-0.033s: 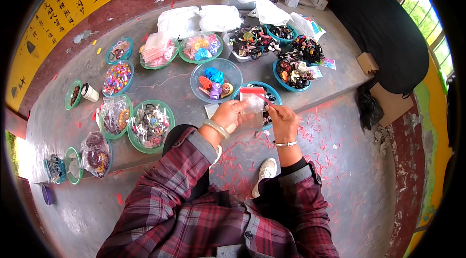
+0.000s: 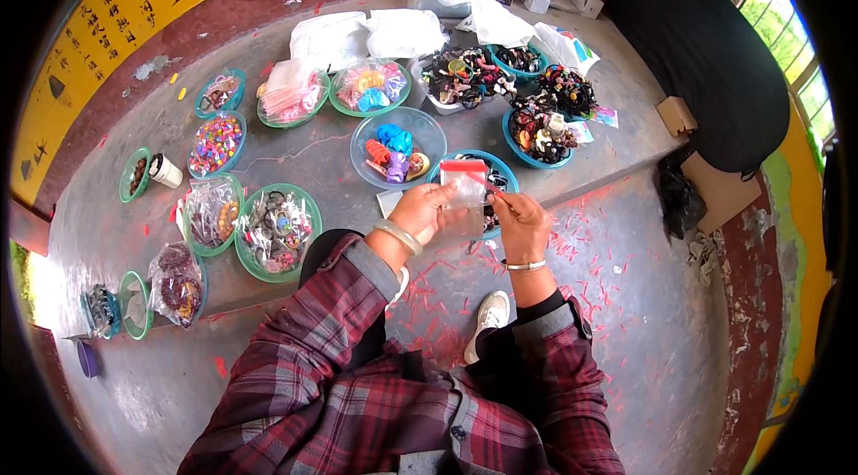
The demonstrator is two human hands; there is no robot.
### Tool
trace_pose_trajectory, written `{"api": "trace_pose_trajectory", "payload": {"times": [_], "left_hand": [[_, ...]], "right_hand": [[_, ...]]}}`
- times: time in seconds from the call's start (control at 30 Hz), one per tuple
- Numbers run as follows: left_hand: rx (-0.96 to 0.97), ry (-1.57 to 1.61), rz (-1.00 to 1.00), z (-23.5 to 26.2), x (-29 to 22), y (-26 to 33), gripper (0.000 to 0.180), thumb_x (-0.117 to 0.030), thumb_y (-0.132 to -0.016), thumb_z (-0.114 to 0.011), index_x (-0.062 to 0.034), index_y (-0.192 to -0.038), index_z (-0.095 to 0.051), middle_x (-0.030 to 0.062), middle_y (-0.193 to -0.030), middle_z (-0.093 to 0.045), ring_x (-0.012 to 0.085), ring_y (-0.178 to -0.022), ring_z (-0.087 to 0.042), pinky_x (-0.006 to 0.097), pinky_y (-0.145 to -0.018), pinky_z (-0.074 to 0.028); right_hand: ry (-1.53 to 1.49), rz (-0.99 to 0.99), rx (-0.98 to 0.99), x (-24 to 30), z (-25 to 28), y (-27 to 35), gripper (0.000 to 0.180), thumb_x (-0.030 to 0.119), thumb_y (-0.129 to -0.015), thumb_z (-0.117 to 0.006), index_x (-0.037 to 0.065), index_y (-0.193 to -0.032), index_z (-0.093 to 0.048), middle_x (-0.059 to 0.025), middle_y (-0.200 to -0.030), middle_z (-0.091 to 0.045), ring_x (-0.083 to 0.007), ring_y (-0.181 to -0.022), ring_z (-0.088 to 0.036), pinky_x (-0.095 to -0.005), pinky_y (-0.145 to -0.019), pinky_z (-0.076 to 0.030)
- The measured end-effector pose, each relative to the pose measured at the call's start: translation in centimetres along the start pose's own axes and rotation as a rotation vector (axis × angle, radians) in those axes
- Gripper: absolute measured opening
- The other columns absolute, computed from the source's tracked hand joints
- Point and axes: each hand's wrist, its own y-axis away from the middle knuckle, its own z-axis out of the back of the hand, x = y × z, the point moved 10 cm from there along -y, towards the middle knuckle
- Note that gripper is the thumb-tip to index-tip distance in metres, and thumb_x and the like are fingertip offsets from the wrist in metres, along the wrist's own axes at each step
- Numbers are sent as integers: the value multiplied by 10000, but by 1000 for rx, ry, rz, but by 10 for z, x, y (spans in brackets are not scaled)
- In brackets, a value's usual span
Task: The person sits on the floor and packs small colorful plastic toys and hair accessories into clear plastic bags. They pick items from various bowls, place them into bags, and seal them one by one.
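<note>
A small clear plastic bag [image 2: 465, 193] with a red band along its top is held up in front of me. My left hand [image 2: 424, 212] pinches its left side, thumb on the front. At the bag's right edge my right hand [image 2: 523, 223] is closed, thumb and forefinger together; what they grip is too small to make out. Directly behind the bag stands a blue basket [image 2: 508, 173] of dark hair ties, partly hidden. Beyond my left hand is a translucent bowl [image 2: 429, 131] with blue, red and purple hair accessories.
Several bowls of trinkets cover the grey platform [image 2: 299, 149]. One green basket [image 2: 315, 218] holds wrapped items near my left knee. White plastic bags [image 2: 407, 33] lie at the back. Red strips litter the floor [image 2: 572, 332]; a black covered object [image 2: 706, 55] stands at right.
The thin red strip that ran from the bag's top to my right fingertips no longer shows across the bag. Both hands stay in nearly the same place.
</note>
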Motion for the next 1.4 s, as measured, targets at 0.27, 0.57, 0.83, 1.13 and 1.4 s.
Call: {"api": "trace_pose_trajectory", "payload": {"times": [0.27,0.57,0.83,1.13,1.4], "left_hand": [[5,-98,34,-4,2,3,246,-186,-863,-511,14,-1007,-511,86,-968,-576,176,-848,-592,295,-725,-520],[45,-287,38,-16,0,11,310,-250,-853,-527,25,-995,-524,94,-941,-586,163,-808,-605,271,-686,-527],[77,-352,15,-12,5,9,342,-284,-851,-528,21,-1006,-536,94,-941,-590,159,-798,-607,259,-670,-525],[34,-506,34,14,15,-3,312,-245,-848,-538,39,-979,-537,91,-916,-575,170,-799,-593,291,-637,-533],[-293,-535,74,82,16,-16,218,-126,-841,-489,-16,-1025,-528,48,-915,-560,174,-768,-584,288,-610,-534]], "right_hand": [[-209,94,103,12,-13,0,116,-40,-708,-593,33,-795,-571,-48,-685,-557,-115,-577,-519,-224,-532,-420],[-363,-43,167,-8,-26,6,48,14,-824,-497,28,-869,-493,-54,-694,-564,-116,-611,-580,-232,-516,-452],[-556,-307,125,-29,-28,9,62,101,-887,-431,49,-907,-456,-47,-703,-571,-121,-598,-604,-199,-452,-456],[-816,-465,-30,-57,-21,6,102,138,-901,-396,48,-948,-395,-98,-732,-592,-171,-592,-604,-232,-459,-467],[-915,-562,-124,-80,-3,2,117,167,-889,-439,53,-914,-431,-124,-775,-602,-210,-661,-619,-264,-522,-488]]}}
